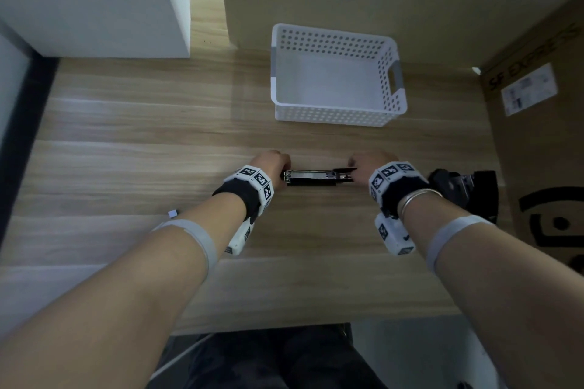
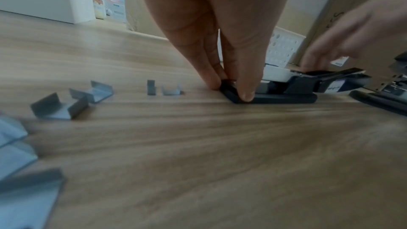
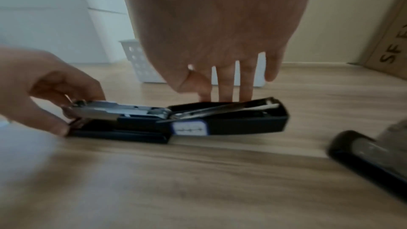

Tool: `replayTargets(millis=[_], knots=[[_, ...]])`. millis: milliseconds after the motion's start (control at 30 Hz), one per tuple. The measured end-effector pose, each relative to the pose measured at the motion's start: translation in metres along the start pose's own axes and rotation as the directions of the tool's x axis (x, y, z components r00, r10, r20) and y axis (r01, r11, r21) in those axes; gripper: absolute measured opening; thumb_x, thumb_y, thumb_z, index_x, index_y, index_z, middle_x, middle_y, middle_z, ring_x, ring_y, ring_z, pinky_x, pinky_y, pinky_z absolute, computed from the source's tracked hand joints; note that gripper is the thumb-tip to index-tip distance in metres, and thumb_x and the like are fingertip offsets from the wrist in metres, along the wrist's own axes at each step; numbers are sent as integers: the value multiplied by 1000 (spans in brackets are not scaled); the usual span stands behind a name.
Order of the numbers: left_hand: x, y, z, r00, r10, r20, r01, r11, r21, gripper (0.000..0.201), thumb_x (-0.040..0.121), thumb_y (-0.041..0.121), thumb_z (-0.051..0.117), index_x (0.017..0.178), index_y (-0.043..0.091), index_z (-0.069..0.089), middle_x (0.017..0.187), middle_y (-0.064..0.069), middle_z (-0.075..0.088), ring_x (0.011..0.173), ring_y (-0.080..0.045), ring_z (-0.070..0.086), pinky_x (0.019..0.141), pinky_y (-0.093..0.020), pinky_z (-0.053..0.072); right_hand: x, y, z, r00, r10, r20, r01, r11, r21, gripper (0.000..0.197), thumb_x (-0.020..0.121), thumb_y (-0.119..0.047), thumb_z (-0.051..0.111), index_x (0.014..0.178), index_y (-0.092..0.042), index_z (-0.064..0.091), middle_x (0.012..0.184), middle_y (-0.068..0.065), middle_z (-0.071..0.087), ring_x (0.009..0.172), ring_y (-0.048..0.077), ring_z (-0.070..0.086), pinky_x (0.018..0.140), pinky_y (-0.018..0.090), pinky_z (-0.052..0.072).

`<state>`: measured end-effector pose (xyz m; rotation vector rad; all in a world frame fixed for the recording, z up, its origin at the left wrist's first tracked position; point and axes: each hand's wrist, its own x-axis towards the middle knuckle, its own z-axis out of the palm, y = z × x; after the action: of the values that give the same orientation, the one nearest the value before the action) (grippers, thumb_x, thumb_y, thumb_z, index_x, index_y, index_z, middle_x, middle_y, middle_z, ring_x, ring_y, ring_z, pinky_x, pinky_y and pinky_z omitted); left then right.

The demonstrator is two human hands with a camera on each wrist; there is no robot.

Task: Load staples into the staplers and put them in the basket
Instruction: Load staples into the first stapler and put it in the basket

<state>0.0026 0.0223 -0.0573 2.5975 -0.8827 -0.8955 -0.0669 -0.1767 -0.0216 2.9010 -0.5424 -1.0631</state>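
Note:
A black stapler (image 1: pixel 316 178) lies on the wooden table with its cover folded back flat and its metal magazine (image 3: pixel 123 109) exposed. My left hand (image 1: pixel 278 164) pinches the stapler's front end between thumb and fingers (image 2: pixel 246 91). My right hand (image 1: pixel 363 164) reaches down with straight fingers (image 3: pixel 225 91) touching the far side of the folded-back cover (image 3: pixel 246 121). A white perforated basket (image 1: pixel 335 110) stands empty behind the hands. Several loose staple strips (image 2: pixel 59 107) lie on the table left of the stapler.
A second black stapler (image 1: pixel 464 189) lies just right of my right wrist. A tall cardboard box (image 1: pixel 543 135) walls the right side, and a white cabinet (image 1: pixel 94 0) stands at the back left. The table's front edge (image 1: pixel 284 325) is near my body.

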Motion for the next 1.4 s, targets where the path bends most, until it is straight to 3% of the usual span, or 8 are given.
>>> replayTargets(millis=[100,233,367,500,700,1100,1300,1400], knots=[[1,2,0,1000,2,3,-3,1000,24,36,78,13,66,113,10,59,117,-15,60,107,-33,58,91,-36,48,0,18,12,998,4,56,0,998,-59,33,89,-20,54,121,-25,52,107,5,67,95,28,63,93,39,49],[4,3,-2,1000,18,14,-19,998,56,34,79,10,65,112,9,60,115,-15,62,105,-33,59,90,-35,48,2,30,11,999,23,38,-21,999,-35,27,79,-10,66,102,-14,52,94,12,61,79,30,63,69,33,54],[5,3,-4,999,19,38,-22,998,65,35,76,13,68,110,11,61,115,-13,64,103,-32,61,88,-36,51,-11,14,-27,999,-25,27,26,999,-31,19,77,-16,71,82,-11,53,80,6,60,72,24,59,65,29,51],[6,3,-5,998,13,60,-17,997,77,39,77,16,69,114,12,59,117,-12,63,104,-31,61,87,-33,50,-32,-23,-61,980,-196,27,197,978,-71,17,78,-24,72,84,-13,61,77,3,58,71,21,57,58,27,42],[8,1,-2,999,-3,37,2,999,34,31,79,20,64,108,10,61,111,-16,64,101,-33,62,84,-33,49,-20,-78,-33,941,-335,-44,328,937,-120,25,85,-28,65,101,-10,67,100,6,64,87,25,63,68,33,52],[2,-7,7,995,58,-76,-64,995,-80,32,78,12,65,109,6,61,109,-20,61,99,-37,60,85,-39,48,-7,-72,-11,942,-325,-90,332,941,73,31,85,-31,66,113,-17,63,112,3,60,100,25,60,71,31,43],[2,-10,0,997,71,-23,-72,996,-59,32,86,8,55,118,8,58,117,-20,58,107,-35,56,93,-35,44,-5,-59,8,968,-247,-49,251,964,87,32,84,-10,63,115,-16,60,107,10,63,95,30,63,72,32,47],[1,-12,-8,995,64,-79,-70,995,-77,32,87,2,49,117,8,58,119,-18,60,107,-34,58,89,-33,45,-1,-61,14,967,-239,-84,245,967,67,32,83,-6,63,113,-14,59,107,10,61,97,31,62,73,32,46]])
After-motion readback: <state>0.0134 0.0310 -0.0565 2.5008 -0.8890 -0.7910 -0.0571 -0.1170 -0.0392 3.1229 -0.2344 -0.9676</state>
